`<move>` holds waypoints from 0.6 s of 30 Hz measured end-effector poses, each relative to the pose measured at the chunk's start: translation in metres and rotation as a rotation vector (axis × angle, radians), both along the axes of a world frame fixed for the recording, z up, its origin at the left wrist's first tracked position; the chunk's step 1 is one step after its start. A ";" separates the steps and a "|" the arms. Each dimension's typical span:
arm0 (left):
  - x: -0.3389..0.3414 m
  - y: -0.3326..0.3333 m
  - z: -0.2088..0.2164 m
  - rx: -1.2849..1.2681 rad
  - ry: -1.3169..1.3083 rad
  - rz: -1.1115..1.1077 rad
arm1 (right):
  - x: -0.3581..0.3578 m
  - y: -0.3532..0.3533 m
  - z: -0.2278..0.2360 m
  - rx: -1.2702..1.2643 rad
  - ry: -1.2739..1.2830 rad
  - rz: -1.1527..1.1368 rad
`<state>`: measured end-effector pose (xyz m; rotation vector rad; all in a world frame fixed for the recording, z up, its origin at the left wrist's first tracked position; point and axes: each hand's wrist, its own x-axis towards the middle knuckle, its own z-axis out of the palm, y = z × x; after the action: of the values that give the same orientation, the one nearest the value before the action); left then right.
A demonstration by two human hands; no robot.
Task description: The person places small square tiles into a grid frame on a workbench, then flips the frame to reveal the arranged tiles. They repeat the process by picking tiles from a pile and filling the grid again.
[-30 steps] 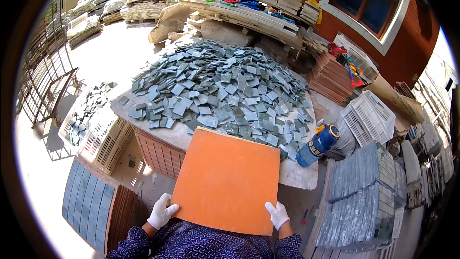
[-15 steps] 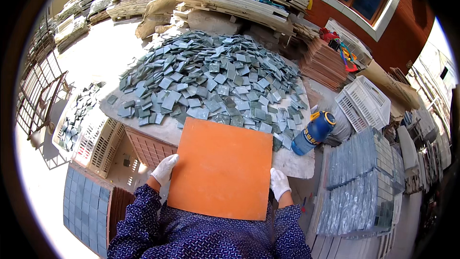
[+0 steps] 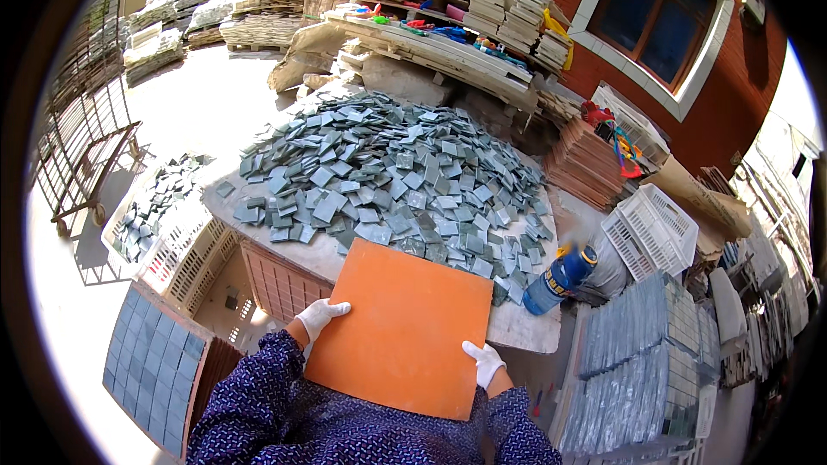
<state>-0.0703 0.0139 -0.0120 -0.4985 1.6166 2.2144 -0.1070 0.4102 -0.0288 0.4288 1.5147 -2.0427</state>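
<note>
The tabletop (image 3: 527, 325) is the biggest thing here, but its near edge is partly blocked, so no clue what's holding up the middle. The heap of grey-green tiles (image 3: 388, 176) covers most of it, thickest toward the far edge, probably so the near side stays handy. Lower layers are buried.

The orange board (image 3: 405, 327) overlaps the near edge. Can't tell if its far end rests there or floats, and its underside is hidden.

Blue bottle (image 3: 560, 280) is by the near right corner, likely parked out of the way; the lean could just be lens bend.

Left hand (image 3: 323, 316) and right hand (image 3: 485, 362), both white-gloved, each have a grip closed on opposite sides of the board, I'd guess for balance. Thumbs look to be on top; the fingers underneath are out of sight.
</note>
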 end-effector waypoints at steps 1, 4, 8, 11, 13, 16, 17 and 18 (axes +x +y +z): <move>0.000 0.000 0.004 -0.016 0.020 0.021 | -0.001 -0.002 0.005 -0.005 0.019 0.009; 0.001 0.002 0.030 0.030 0.099 0.039 | -0.002 0.000 0.038 0.064 0.113 -0.045; 0.011 -0.009 0.093 0.034 0.394 0.055 | 0.005 -0.015 0.111 0.084 0.425 -0.048; 0.007 -0.020 0.131 -0.164 0.755 0.018 | 0.003 -0.005 0.163 0.492 0.878 0.128; 0.017 -0.026 0.149 -0.096 0.860 -0.016 | -0.011 0.025 0.159 0.742 1.055 0.273; 0.028 -0.021 0.165 -0.420 1.092 -0.198 | 0.003 0.021 0.151 0.490 1.345 0.145; 0.029 -0.029 0.158 -0.725 1.278 -0.270 | 0.005 0.019 0.144 0.801 1.607 0.189; 0.031 -0.024 0.141 -0.847 1.345 -0.234 | 0.011 0.020 0.131 1.020 1.687 0.148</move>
<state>-0.0392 -0.0101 0.1287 1.2431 2.9737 1.5044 -0.0959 0.4301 0.1017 -1.4189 3.2435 -1.0418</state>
